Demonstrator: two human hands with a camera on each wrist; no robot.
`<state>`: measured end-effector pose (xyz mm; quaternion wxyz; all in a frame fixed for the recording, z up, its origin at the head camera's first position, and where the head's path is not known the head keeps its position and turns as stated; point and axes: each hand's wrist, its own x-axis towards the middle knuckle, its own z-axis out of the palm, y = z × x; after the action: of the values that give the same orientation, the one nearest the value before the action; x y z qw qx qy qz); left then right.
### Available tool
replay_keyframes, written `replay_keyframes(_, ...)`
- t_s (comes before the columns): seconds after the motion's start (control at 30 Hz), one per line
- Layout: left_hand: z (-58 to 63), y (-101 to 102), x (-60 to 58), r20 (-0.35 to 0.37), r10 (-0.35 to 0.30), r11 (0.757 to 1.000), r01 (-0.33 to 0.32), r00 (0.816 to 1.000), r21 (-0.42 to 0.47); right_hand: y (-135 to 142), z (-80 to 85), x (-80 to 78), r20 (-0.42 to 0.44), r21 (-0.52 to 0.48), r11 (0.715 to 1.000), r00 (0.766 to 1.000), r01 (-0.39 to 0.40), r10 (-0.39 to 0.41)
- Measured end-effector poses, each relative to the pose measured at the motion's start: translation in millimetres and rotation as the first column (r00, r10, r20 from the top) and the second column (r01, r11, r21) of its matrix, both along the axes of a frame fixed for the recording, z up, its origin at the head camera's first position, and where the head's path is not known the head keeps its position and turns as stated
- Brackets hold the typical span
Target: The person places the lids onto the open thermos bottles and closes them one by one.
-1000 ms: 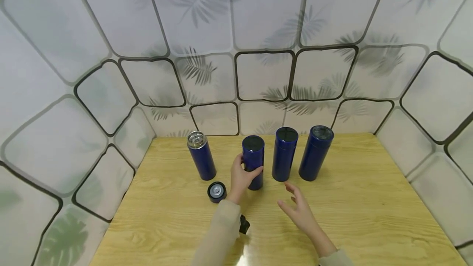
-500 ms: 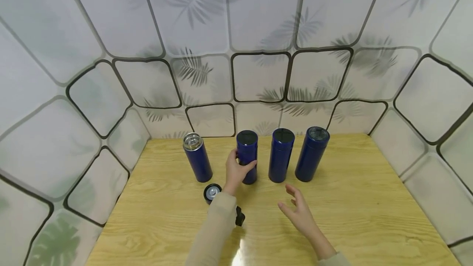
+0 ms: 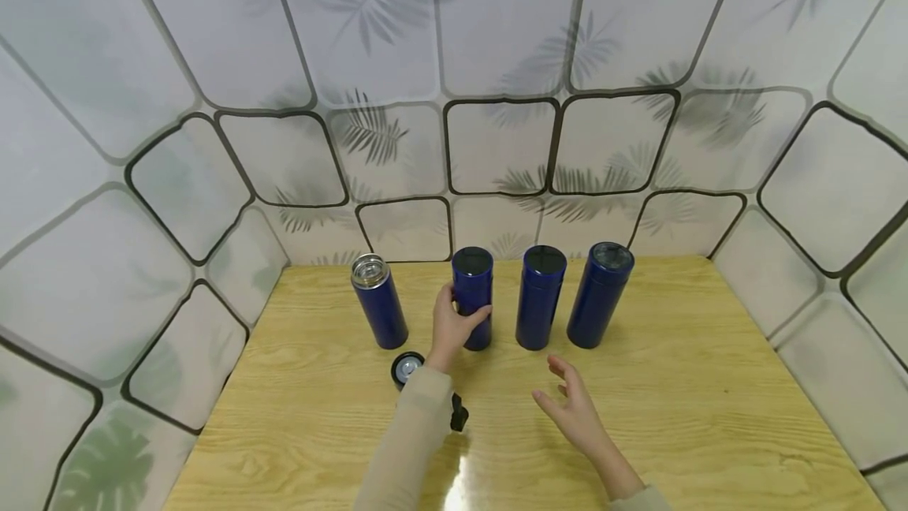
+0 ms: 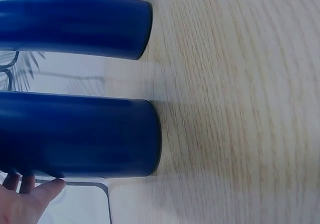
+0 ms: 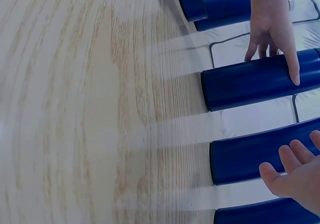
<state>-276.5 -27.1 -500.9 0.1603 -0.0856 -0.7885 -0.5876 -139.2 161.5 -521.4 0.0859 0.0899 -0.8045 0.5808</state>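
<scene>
My left hand (image 3: 452, 330) grips a dark blue vacuum flask (image 3: 474, 282) around its middle, thumb across the front. That flask has a dark top and stands upright on the table, as the right wrist view also shows. To its left stands an uncapped flask (image 3: 383, 310) with a bare steel mouth. Its screw lid (image 3: 407, 367) lies in front, partly covered by my left sleeve. My right hand (image 3: 576, 408) is held in the air with relaxed, spread fingers, holding nothing. It is nearest to a capped flask (image 3: 541, 306) right of the gripped one.
Another capped flask (image 3: 599, 298) stands at the right end of the row. The wooden table (image 3: 723, 416) meets a patterned wall covering (image 3: 504, 148) just behind the flasks and on both sides. A black wrist device (image 3: 459, 414) sticks out beside my left sleeve.
My left hand has moved the gripped flask back and slightly left, level with the row. My left sleeve now overlaps the lid. My right hand has stayed nearly still; the head view shifted slightly.
</scene>
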Motion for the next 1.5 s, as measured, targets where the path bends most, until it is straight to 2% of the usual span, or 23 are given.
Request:
replay_keyframes(0.23, -4.5, -2, 4.1, 0.060, -0.023, 0.998, 0.026, 0.998, -0.053, 0, -1.5, 0.3, 0.014, -0.003, 1.000, 1.000, 0.003, -0.003)
replay_keyframes(0.33, -6.1, -4, 10.9, 0.119, -0.021, 0.997, 0.030, 0.993, -0.074, 0, -2.7, 0.7, 0.014, 0.004, 1.000, 1.000, 0.002, -0.003)
replay_keyframes(0.43, -6.2, -6, 20.5, 0.172, -0.013, 0.998, 0.023, 0.985, -0.056, -1, -4.3, 1.0, 0.022, 0.004, 1.000, 1.000, -0.001, 0.000)
replay_keyframes(0.5, -7.0, -8, 27.1, 0.187, -0.009, 0.998, 0.020, 0.982, -0.057, -2, -5.4, 1.2, 0.028, 0.003, 1.000, 1.000, -0.003, 0.003)
replay_keyframes(0.67, -13.5, -12, 42.6, 0.166, -0.019, 0.990, 0.042, 0.986, -0.136, -2, -8.1, 1.9, 0.041, 0.007, 1.000, 0.999, -0.005, 0.005)
replay_keyframes(0.83, -18.4, -17, 57.1, 0.159, -0.031, 0.983, 0.059, 0.987, -0.174, -1, -10.0, 1.2, 0.021, 0.029, 1.000, 1.000, -0.006, 0.006)
replay_keyframes(1.13, -21.8, -24, 70.5, 0.157, -0.078, 0.987, 0.098, 0.985, -0.126, 0, -10.5, -4.0, 0.036, 0.022, 0.999, 0.999, -0.024, 0.023)
replay_keyframes(1.5, -16.8, -52, 81.8, 0.115, -0.049, 0.996, 0.058, 0.992, -0.071, -5, -7.5, -33.7, 0.008, 0.104, 0.994, 0.999, -0.039, 0.039)
